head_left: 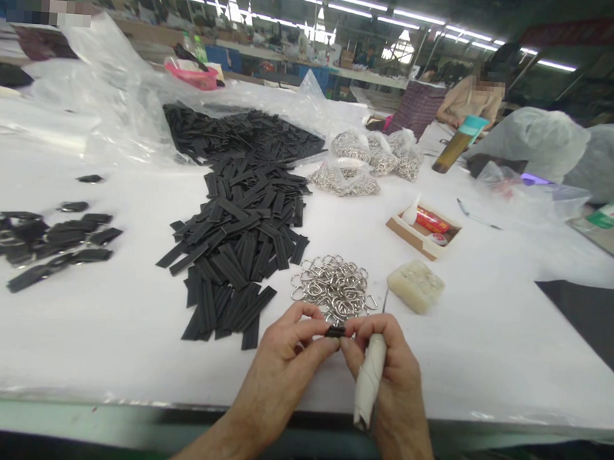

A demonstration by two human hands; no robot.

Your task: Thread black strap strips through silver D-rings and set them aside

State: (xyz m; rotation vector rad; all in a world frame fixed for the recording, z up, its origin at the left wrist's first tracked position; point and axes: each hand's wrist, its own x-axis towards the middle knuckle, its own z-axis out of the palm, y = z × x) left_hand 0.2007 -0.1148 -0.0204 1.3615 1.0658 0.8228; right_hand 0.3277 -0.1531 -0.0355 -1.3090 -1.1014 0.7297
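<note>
Between the fingertips of both hands is a small black strip (335, 331), seen edge-on near the front of the table. My left hand (291, 348) pinches its left end. My right hand (385, 354) pinches the right end and also keeps a tool with a pale wrapped handle (369, 385) in its grasp; the thin metal point sticks up past the fingers. Just beyond the fingers lies a heap of silver D-rings (334, 286). Left of it spreads a large pile of flat black strips (238, 232). Whether a ring sits in the held strip is hidden by my fingers.
Black strips with metal rings (48, 236) lie at the left. A yellowish block (416, 287) and a small box with a red tube (425, 231) stand at right. Bags of rings (347, 178), a bottle (459, 144) and a plastic sheet (121, 98) lie farther back. A person (471, 101) sits opposite.
</note>
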